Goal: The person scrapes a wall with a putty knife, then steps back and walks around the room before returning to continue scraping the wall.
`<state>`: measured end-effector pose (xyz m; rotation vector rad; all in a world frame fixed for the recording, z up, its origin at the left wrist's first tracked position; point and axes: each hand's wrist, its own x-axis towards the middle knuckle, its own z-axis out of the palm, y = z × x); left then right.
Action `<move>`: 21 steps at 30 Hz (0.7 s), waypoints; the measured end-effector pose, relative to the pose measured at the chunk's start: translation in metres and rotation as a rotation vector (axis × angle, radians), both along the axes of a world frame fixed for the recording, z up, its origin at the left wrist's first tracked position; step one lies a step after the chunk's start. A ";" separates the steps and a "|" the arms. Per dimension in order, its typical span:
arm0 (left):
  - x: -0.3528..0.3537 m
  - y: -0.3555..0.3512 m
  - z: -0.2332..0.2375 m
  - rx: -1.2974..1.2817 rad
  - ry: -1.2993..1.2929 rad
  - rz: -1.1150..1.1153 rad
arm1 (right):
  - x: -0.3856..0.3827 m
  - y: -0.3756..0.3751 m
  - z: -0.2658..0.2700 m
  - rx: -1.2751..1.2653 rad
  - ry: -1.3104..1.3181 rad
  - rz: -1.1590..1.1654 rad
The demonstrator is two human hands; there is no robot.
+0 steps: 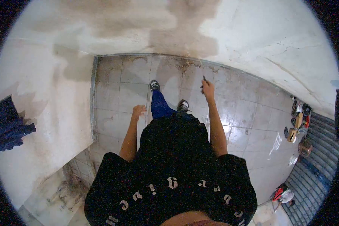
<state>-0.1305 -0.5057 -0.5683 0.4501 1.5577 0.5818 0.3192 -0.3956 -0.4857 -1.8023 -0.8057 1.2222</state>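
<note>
My right hand (pixel 208 90) is held out in front, above the tiled floor, with its fingers closed around a small dark handheld object (pixel 204 78). One end of that object sticks out beyond the fingers; its kind is too small to make out. At my left side, my left hand (pixel 139 110) hangs over the floor with its fingers loosely curled in, and I see nothing in it. Both hands are apart from the walls and from each other.
Stained plaster walls (pixel 184 37) meet the tiled floor (pixel 169 69) in front and at left. Dark clothing (pixel 11 126) hangs on the left wall. Boxes (pixel 292 134) and assorted items lie at right by a corrugated metal shutter (pixel 316 150). A red-and-white bundle (pixel 284 195) is lower right.
</note>
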 end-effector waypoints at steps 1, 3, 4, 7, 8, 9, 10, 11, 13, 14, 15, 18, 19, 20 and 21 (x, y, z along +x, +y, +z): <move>0.005 -0.015 -0.012 -0.052 0.047 0.011 | 0.006 -0.029 -0.018 -0.055 -0.003 -0.055; 0.005 -0.055 -0.022 -0.048 0.062 -0.066 | 0.037 -0.120 -0.093 -0.146 -0.059 -0.009; 0.002 -0.072 -0.027 -0.039 0.068 -0.101 | 0.050 -0.178 -0.148 -0.284 -0.077 -0.072; -0.025 -0.140 -0.114 0.481 0.672 -0.992 | 0.106 -0.380 -0.291 -0.621 -0.542 0.248; -0.024 -0.153 -0.107 0.404 0.615 -0.930 | 0.104 -0.410 -0.260 -0.803 -0.435 0.233; -0.025 -0.162 -0.102 0.317 0.547 -0.838 | 0.097 -0.420 -0.218 -0.934 -0.346 0.230; -0.026 -0.166 -0.099 0.255 0.495 -0.763 | 0.095 -0.429 -0.195 -1.030 -0.290 0.238; -0.025 -0.174 -0.095 0.212 0.465 -0.713 | 0.092 -0.432 -0.181 -1.045 -0.263 0.232; -0.024 -0.177 -0.095 0.186 0.440 -0.668 | 0.088 -0.413 -0.166 -1.023 -0.237 0.231; -0.026 -0.175 -0.097 0.195 0.438 -0.661 | 0.087 -0.396 -0.169 -0.967 -0.241 0.228; -0.027 -0.173 -0.099 0.202 0.440 -0.660 | 0.085 -0.374 -0.173 -0.907 -0.246 0.231; -0.034 -0.149 -0.113 0.290 0.424 -0.686 | 0.081 -0.266 -0.195 -0.467 -0.268 0.223; -0.035 -0.133 -0.116 0.362 0.414 -0.708 | 0.076 -0.220 -0.201 -0.314 -0.252 0.200; -0.042 -0.115 -0.120 0.465 0.397 -0.737 | 0.070 -0.163 -0.212 -0.653 -0.310 0.235; -0.051 -0.098 -0.124 0.550 0.345 -0.796 | 0.054 -0.108 -0.178 -0.539 -0.220 0.181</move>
